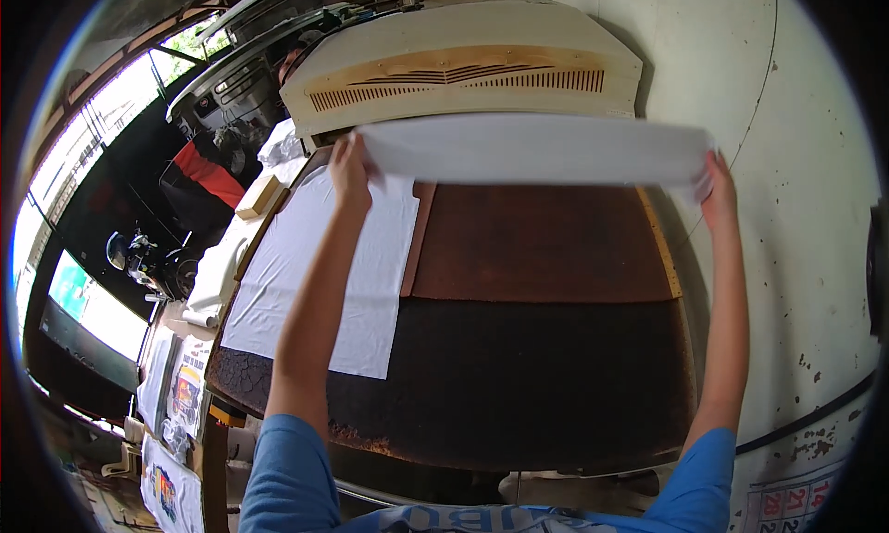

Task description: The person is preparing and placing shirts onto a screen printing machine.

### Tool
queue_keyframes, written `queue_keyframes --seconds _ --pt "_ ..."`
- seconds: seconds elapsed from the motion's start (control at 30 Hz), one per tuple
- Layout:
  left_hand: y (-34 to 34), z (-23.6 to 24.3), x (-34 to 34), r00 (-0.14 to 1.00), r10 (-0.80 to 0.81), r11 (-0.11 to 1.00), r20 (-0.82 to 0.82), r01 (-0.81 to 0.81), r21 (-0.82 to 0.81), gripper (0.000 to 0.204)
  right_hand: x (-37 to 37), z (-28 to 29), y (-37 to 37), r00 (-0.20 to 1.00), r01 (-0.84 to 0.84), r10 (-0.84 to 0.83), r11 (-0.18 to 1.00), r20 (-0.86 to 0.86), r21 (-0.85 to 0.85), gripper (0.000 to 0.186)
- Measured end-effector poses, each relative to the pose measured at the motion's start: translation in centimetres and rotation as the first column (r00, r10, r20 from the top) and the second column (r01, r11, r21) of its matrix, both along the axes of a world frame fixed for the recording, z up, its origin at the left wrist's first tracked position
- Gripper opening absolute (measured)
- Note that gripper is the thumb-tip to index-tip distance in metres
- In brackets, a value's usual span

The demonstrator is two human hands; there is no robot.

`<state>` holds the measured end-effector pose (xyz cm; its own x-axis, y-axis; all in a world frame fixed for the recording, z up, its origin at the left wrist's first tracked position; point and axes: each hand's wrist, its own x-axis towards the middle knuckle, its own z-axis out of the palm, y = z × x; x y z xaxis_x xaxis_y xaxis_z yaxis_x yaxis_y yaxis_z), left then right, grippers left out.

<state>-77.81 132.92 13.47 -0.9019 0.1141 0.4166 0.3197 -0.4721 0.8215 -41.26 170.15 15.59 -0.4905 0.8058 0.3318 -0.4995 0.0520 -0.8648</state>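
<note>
A white cloth panel (pixel 537 150) is stretched sideways above the far part of a dark press bed, slightly blurred. My left hand (pixel 352 170) grips its left end, and my right hand (pixel 718 190) grips the right end, where a bit of cloth hangs down. Another white cloth panel (pixel 361 301) lies flat on the left side of the bed, beneath my left forearm. Beside it a brown sheet (pixel 542 241) covers the far middle of the dark, worn bed (pixel 537 376).
A cream press housing (pixel 463 61) with vent slots stands behind the bed. Along the left, a side table holds a tan block (pixel 257 197), white cloth and printed sheets (pixel 188 385). A pale wall (pixel 796 255) is close on the right. A motorcycle (pixel 148 260) stands farther left.
</note>
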Motion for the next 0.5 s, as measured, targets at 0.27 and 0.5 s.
queue_keyframes --seconds 0.27,0.5 --pt "0.4 -16.9 2.6 0.944 0.058 0.852 0.324 0.122 -0.509 0.026 2.4 -17.3 1.3 0.949 0.128 -0.08 0.982 0.304 -0.141 0.035" --pt "-2.6 -25.4 5.8 0.948 0.166 0.694 0.271 0.083 -0.715 0.029 5.6 -24.8 0.0 0.82 0.277 -0.158 0.95 0.551 -0.141 0.039"
